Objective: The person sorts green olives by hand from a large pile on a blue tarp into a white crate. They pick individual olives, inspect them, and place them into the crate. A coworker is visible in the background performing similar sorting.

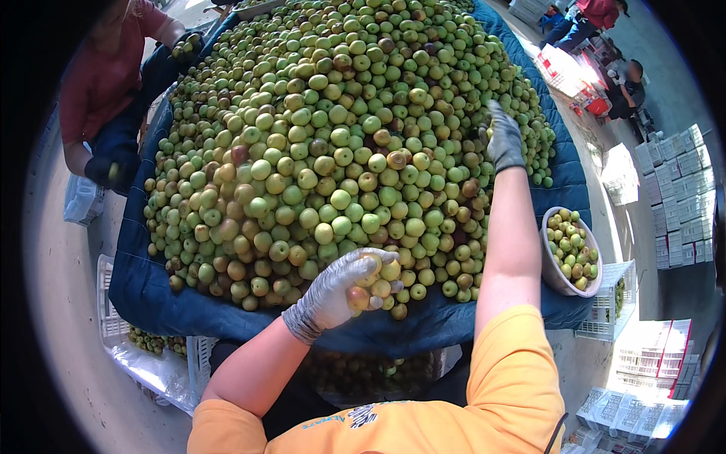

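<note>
A large heap of small round green and brownish fruits (340, 198), apparently jujubes, covers the table before me. My left hand (346, 286), in a pale grey knit glove, cups several yellowish fruits (380, 288) above the heap's near edge. Reaching far out on the right, my right hand (505, 141) is gloved too and turned edge-on over the heap. Fruit shows beside its thumb and palm, but whether it grips any is unclear. Dark blue quilted cloth (397, 329) lines the table and shows around the fruit.
A round basket (547, 264) of fruit sits by the right edge, above a white crate (595, 329). White crates (102, 301) stand at lower left, with plastic sheeting (156, 369). At upper left a gloved co-worker (102, 96) handles fruit. Crate stacks (680, 193) and other people (590, 22) are at right.
</note>
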Tool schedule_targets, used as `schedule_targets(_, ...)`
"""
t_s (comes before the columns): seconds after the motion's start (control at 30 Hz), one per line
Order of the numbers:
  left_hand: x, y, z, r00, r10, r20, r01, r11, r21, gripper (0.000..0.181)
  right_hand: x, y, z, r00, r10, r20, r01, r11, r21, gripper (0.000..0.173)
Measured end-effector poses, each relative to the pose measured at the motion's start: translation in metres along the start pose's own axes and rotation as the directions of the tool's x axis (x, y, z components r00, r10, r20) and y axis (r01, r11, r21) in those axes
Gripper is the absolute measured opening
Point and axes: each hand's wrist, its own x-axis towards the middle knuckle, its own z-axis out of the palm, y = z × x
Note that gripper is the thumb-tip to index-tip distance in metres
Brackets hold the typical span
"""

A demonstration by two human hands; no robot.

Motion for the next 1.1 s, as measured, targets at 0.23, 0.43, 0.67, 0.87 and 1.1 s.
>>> schedule_targets(0.23, 0.002, -0.002, 0.003, 1.0, -0.012, -0.013, 0.012, 0.999, 0.035, 0.043, 0.003, -0.03, 0.044, 0.963, -0.2, 0.179, 0.196, 0.067, -0.978, 0.05)
schedule_targets(0.43, 0.003, -0.004, 0.002, 0.999, -0.021, -0.028, 0.022, 0.997, 0.068, 0.042, 0.004, -0.032, 0.043, 0.879, -0.152, 0.452, 0.423, -0.191, -0.886, 0.051)
schedule_targets(0.67, 0.002, -0.006, 0.003, 0.999, -0.02, -0.032, 0.024, 0.992, 0.122, 0.045, 0.009, -0.037, 0.029, 0.937, 0.231, 0.264, 0.306, -0.171, -0.937, 0.062)
schedule_targets(0.87, 0.0, -0.007, 0.005, 0.999, -0.034, -0.025, 0.037, 0.99, 0.134, 0.044, -0.007, -0.014, -0.005, 0.962, 0.014, 0.274, 0.22, 0.554, -0.803, 0.045)
schedule_targets(1.1, -0.008, -0.005, 0.008, 0.999, -0.034, -0.029, 0.039, 0.981, 0.189, 0.042, -0.062, -0.028, 0.035, 0.757, 0.129, 0.641, 0.484, 0.55, -0.681, 0.045)
